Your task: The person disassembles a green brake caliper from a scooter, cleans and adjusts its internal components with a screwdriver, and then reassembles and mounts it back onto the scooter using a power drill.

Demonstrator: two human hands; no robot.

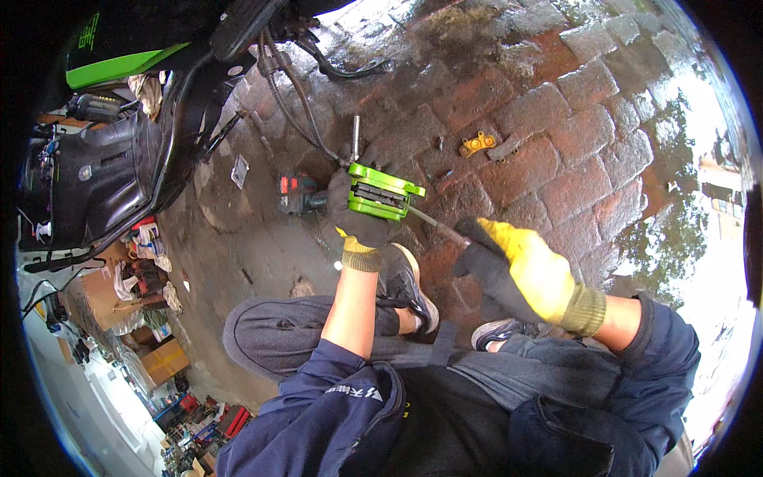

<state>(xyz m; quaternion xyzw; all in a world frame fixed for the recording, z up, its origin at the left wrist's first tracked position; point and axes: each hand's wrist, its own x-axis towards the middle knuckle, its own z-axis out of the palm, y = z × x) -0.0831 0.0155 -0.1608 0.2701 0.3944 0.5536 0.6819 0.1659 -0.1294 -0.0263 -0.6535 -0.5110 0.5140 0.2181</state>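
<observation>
My left hand [346, 216], in a black and yellow work glove, is closed around a bright green brake caliper [381, 211] above the ground. Dark brake pads [378, 193] show in its slot. From the caliper a black hose [294, 115] runs up toward the motorbike. A silver rod [356, 137] stands out just beyond the caliper; what it is fixed to is hidden. My right hand [528, 270], gloved alike, grips a screwdriver [435, 224]. Its handle is mostly covered by my fingers, and the shaft reaches the caliper's right end.
The motorbike's black and green bodywork [127, 67] fills the upper left. A red and black power tool [297, 195] lies left of the caliper. Beyond, on wet paving [548, 107], sits a yellow metal part [478, 144] beside a dark piece [503, 149]. Cardboard boxes [164, 362] stand at lower left.
</observation>
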